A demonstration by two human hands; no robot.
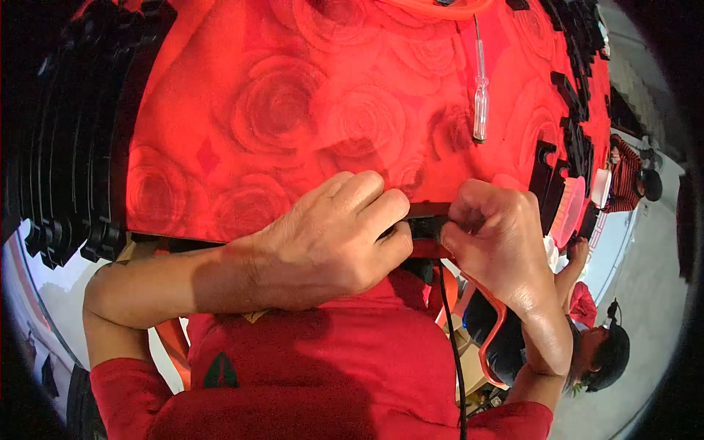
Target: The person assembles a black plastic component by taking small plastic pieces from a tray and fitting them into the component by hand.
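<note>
At the frame's centre, the left hand [330,238] and right hand [495,242] both close their fingers on a small black part [425,226] at the near edge of the table [293,110] (covered in a red rose-patterned cloth). A clear-handled screwdriver [480,95] lies upper right. Black parts [70,147] are stacked along the left edge.

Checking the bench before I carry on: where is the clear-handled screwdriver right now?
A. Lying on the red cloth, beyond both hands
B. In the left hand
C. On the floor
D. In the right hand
A. The screwdriver lies on the red cloth, apart from the left hand and right hand, which both pinch a small black part at the table edge.
</note>
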